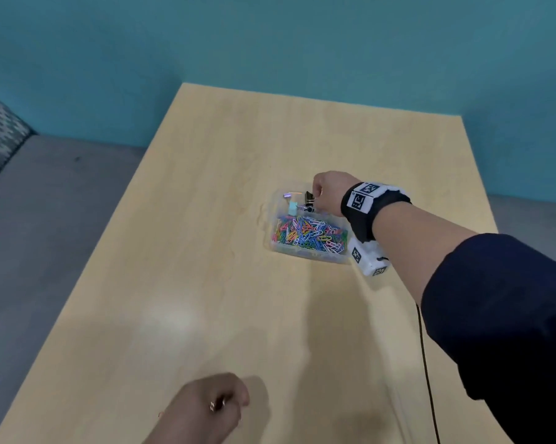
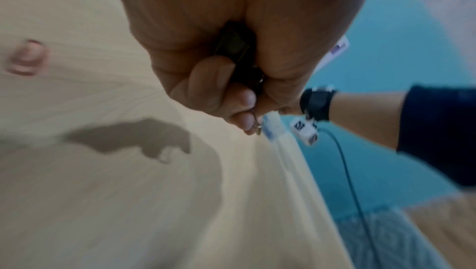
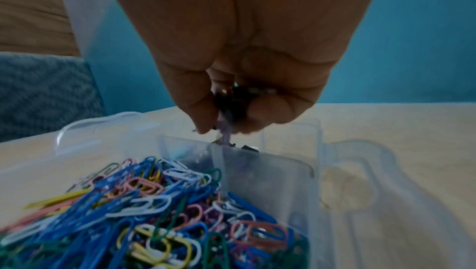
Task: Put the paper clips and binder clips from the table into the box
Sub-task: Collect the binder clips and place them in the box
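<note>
A clear plastic box [image 1: 308,256] stands on the wooden table. Its near compartment is heaped with coloured paper clips [image 1: 308,233] [image 3: 154,212]. My right hand [image 1: 315,200] [image 3: 226,124] hovers over the far compartment and pinches a black binder clip [image 1: 308,198] [image 3: 231,98]; a purple clip [image 3: 226,134] hangs from the same fingers. A teal binder clip [image 1: 292,208] lies in that compartment. Near the table's front edge, my left hand [image 1: 212,405] [image 2: 231,94] is curled around a dark binder clip [image 2: 235,45].
A small pink object [image 2: 25,57], blurred, lies on the table near the left hand. The box's clear lid [image 3: 373,171] lies open beside it. A black cable [image 1: 425,363] hangs from the right wrist. A grey sofa [image 1: 46,219] stands left of the table.
</note>
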{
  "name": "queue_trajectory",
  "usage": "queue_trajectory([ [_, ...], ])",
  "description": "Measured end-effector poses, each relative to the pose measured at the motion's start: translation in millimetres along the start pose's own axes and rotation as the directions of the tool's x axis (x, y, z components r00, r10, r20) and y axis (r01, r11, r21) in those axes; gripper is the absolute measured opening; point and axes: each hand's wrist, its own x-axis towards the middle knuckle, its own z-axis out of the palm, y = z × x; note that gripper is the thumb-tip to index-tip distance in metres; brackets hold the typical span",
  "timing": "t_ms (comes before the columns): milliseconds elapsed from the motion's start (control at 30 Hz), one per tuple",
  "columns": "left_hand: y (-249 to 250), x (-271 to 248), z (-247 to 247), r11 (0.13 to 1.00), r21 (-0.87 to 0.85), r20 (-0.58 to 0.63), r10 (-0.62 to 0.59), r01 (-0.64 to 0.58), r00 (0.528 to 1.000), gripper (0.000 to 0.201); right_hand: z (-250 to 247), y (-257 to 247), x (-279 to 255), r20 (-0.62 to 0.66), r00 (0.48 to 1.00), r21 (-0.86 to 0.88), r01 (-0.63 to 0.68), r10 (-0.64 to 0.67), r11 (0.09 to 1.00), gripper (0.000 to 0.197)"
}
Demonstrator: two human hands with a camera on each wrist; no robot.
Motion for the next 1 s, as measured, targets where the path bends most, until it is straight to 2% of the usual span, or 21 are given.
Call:
queue_trajectory([
  [67, 16, 11, -14, 0.980, -0.197, -0.022, -0.007, 0.003, 1.000, 0.023, -2, 4, -2, 0.012, 1.000, 0.047, 0.018, -0.018, 0.999, 0.027],
  [133, 36, 31, -27, 0.946, -0.321, -0.062, 0.034, -0.052, 0.997, 0.012, -8, 14, -13, -0.017, 1.000, 0.145, 0.023, -0.021, 0.989, 0.036],
  [200, 60, 54, -40, 0.922, -0.373, -0.113, 0.066, -0.104, 0.991, 0.008, -11, 29, -35, -0.123, 0.992, 0.288, 0.028, 0.008, 0.957, 0.036],
  [300, 100, 98, -52, 0.925, -0.346, -0.166, 0.107, -0.159, 0.980, 0.007, -1, 55, -90, -0.240, 0.960, 0.556, 0.013, 0.145, 0.831, 0.030],
  [333, 116, 114, -56, 0.935, -0.307, -0.165, 0.132, -0.178, 0.977, 0.012, 9, 64, -113, -0.233, 0.956, 0.590, -0.010, 0.181, 0.807, 0.029],
  [400, 146, 150, -60, 0.953, -0.201, -0.187, 0.190, -0.227, 0.964, 0.016, 39, 82, -162, -0.166, 0.963, 0.556, -0.086, 0.211, 0.827, 0.031],
  [433, 161, 170, -62, 0.961, -0.104, -0.210, 0.229, -0.255, 0.951, 0.015, 57, 89, -189, -0.129, 0.970, 0.510, -0.114, 0.207, 0.853, 0.034],
  [500, 189, 204, -63, 0.936, 0.220, -0.213, 0.321, -0.275, 0.923, 0.011, 94, 99, -242, -0.097, 0.980, 0.393, -0.121, 0.172, 0.912, 0.040],
  [567, 212, 227, -58, 0.804, 0.538, -0.160, 0.393, -0.254, 0.906, 0.015, 122, 102, -287, -0.067, 0.987, 0.307, -0.118, 0.145, 0.944, 0.050],
  [600, 221, 237, -55, 0.738, 0.626, -0.119, 0.411, -0.253, 0.904, 0.017, 134, 103, -305, -0.059, 0.989, 0.305, -0.109, 0.133, 0.946, 0.057],
  [667, 232, 252, -45, 0.642, 0.727, -0.039, 0.390, -0.242, 0.920, 0.019, 153, 105, -326, -0.107, 0.990, 0.292, -0.062, 0.097, 0.954, 0.060],
  [767, 232, 266, -32, 0.546, 0.807, 0.037, 0.335, -0.226, 0.941, 0.022, 166, 105, -333, -0.166, 0.985, 0.241, -0.011, 0.053, 0.970, 0.049],
  [833, 229, 268, -30, 0.582, 0.781, 0.030, 0.328, -0.227, 0.944, 0.033, 168, 104, -330, -0.172, 0.984, 0.197, -0.016, 0.051, 0.980, 0.046],
  [900, 223, 258, -38, 0.694, 0.681, -0.031, 0.347, -0.234, 0.937, 0.041, 170, 104, -327, -0.220, 0.974, 0.180, -0.020, 0.060, 0.983, 0.044],
  [1000, 197, 226, -66, 0.820, 0.496, -0.177, 0.417, -0.285, 0.892, 0.037, 165, 101, -323, -0.255, 0.962, 0.182, -0.049, 0.095, 0.982, 0.040],
])
